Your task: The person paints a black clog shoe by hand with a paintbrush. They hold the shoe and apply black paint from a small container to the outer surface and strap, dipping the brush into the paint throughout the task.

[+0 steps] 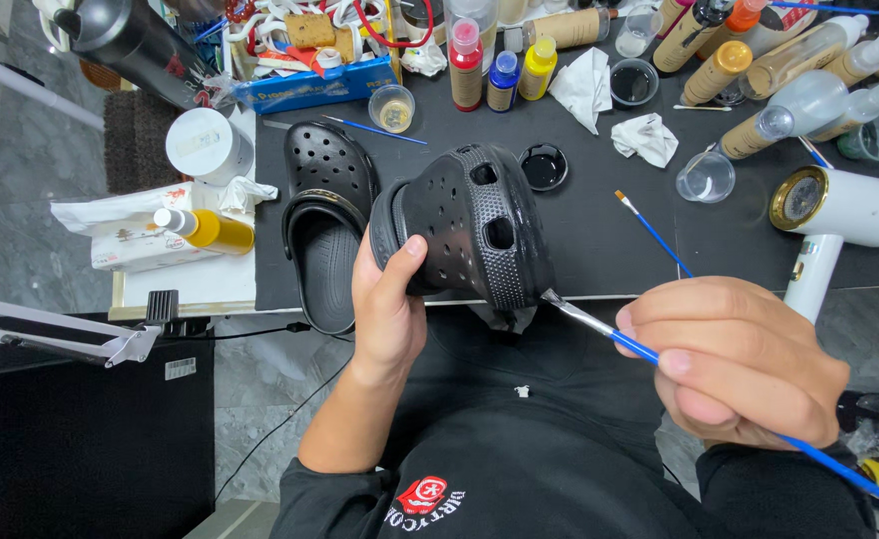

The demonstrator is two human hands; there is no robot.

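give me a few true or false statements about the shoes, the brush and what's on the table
1. The left hand holds a black clog up off the table. True.
2. The right hand holds a red brush. False: the brush has a blue handle.
3. The brush tip touches the held clog's lower edge. True.
4. The second clog lies on the floor. False: it rests on the table.
5. A white hair dryer lies at the table's right side. True.

I see a blue flat box [314,88] at the tabletop's [599,240] far left corner, a white tissue pack [135,240] off its left edge, and a white barcode sticker [181,368] below.
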